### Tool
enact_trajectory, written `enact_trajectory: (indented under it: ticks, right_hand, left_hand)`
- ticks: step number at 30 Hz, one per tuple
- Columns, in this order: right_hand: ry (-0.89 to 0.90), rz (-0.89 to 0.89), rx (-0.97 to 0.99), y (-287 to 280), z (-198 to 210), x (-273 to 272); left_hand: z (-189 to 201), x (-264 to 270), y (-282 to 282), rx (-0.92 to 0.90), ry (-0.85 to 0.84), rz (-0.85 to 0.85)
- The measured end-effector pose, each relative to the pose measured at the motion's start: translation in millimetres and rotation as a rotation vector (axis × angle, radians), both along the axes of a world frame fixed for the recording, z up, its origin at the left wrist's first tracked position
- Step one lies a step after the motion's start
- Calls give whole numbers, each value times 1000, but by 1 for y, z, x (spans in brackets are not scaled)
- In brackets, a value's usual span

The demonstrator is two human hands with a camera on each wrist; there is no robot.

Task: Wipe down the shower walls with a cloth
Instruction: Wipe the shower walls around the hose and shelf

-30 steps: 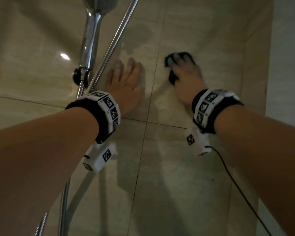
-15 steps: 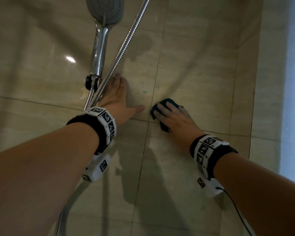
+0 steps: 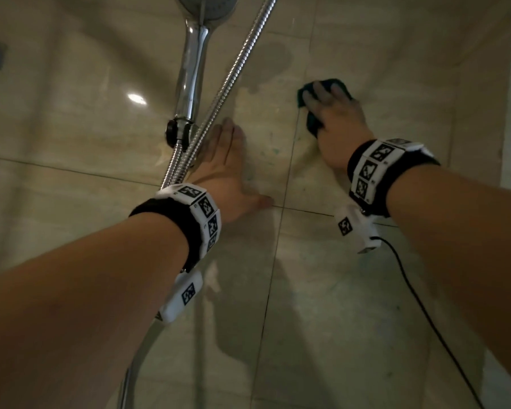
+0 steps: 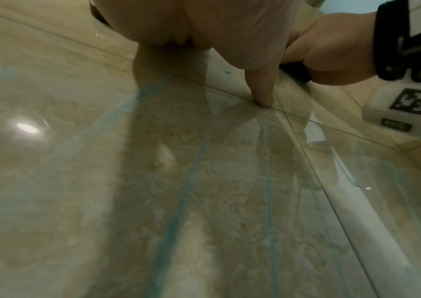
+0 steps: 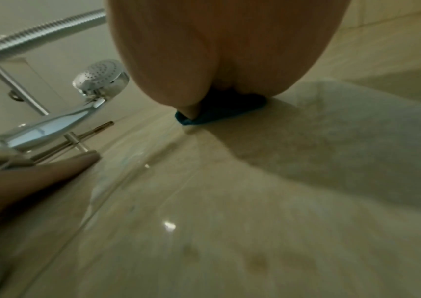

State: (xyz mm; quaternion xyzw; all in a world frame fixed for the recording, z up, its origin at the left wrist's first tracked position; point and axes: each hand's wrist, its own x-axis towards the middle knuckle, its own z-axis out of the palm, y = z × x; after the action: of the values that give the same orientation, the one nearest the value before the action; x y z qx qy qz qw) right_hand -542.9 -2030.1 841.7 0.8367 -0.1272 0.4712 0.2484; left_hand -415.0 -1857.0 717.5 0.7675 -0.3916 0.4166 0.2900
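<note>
A dark teal cloth (image 3: 306, 94) lies flat against the beige tiled shower wall (image 3: 396, 93), pressed there by my right hand (image 3: 334, 113) with straight, spread fingers. In the right wrist view the cloth (image 5: 219, 115) shows under the palm. My left hand (image 3: 224, 166) rests flat on the wall to the left of it, fingers straight, thumb (image 4: 263, 88) out along a grout line. The left hand sits just right of the shower hose. A damp patch darkens the tile above the two hands.
A chrome shower head (image 3: 194, 63) hangs in its holder on the wall at the upper left, with a ribbed metal hose (image 3: 233, 72) slanting past it. A wall corner (image 3: 505, 113) runs down the right. A black cable (image 3: 425, 305) trails from my right wrist.
My right hand slid the cloth down the wall and is now back up near the top right tile. The left hand stayed flat beside the hose.
</note>
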Motion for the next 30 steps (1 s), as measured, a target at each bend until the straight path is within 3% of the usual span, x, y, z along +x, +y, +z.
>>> enact_trajectory:
  ticks: [10,14,19,27,30]
  right_hand:
    - [120,140,-228,-25,-118,6]
    - [114,226,-232,-30,-138,-3]
    - [128,157,-242,-36,-112,1]
    - [-20,0,5,-12,6,-2]
    - [-80,4,50,-3,4,6]
  left_hand:
    - [-4,2,-1,-26,-38,3]
    - [-3,3,-1,-20,-44,0]
    - [-4,4,-1,-7,-59,15]
    - [-4,7,0,-1,-69,-12]
    - [-5,9,-1,-2,-77,3]
